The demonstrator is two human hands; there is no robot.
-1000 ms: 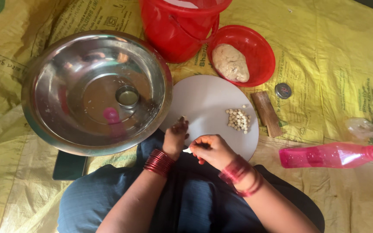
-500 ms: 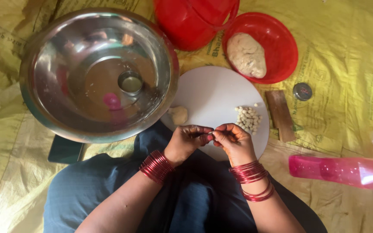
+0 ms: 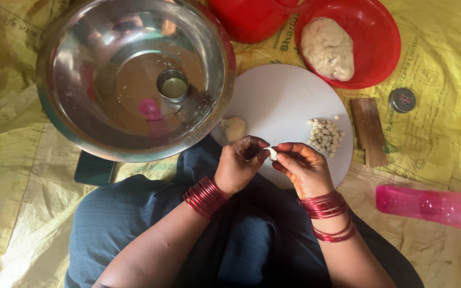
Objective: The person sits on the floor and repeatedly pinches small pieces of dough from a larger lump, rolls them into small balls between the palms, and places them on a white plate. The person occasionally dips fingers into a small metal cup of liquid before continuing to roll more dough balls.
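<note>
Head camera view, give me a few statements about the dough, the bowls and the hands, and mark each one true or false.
1. Both hands pinch one small dough bit between their fingertips, left hand and right hand. True.
2. The big lump of dough lies in the steel bowl. False: it lies in the red bowl.
3. A heap of small dough pellets sits on the round white board. True.
4. The pink container stands upright on the board. False: it lies on its side on the yellow sheet.
5. A small metal cup sits inside the steel bowl. True.
</note>
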